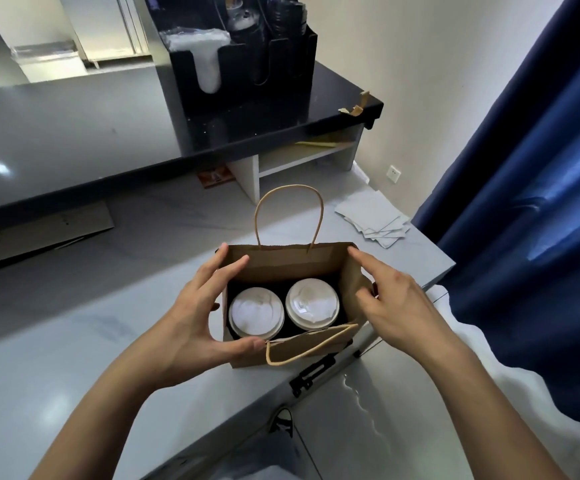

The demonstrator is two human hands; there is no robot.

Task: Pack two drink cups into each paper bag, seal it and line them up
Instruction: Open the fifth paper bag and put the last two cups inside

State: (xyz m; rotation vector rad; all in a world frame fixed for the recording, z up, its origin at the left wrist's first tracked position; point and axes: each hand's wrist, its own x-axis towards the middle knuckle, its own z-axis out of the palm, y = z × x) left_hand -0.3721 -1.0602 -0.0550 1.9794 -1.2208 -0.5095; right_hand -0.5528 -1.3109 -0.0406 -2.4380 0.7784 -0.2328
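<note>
A brown paper bag (pixel 281 265) stands open on the grey counter (pixel 73 358) near its right edge. Two drink cups with white lids sit side by side inside it, the left cup (pixel 256 313) and the right cup (pixel 312 303). One twine handle stands up at the far side; the near handle hangs down over the front wall. My left hand (pixel 195 306) grips the bag's left end, thumb on the near wall and fingers over the far corner. My right hand (pixel 396 306) touches the bag's right wall with straight fingers.
A raised black shelf (pixel 281 119) behind the bag carries a black organiser (pixel 243 64) with cup lids and cups. A stack of white papers (pixel 375 220) lies at the counter's far right corner. Blue curtain (pixel 524 202) hangs at the right. A flat cardboard sheet (pixel 39 230) lies left.
</note>
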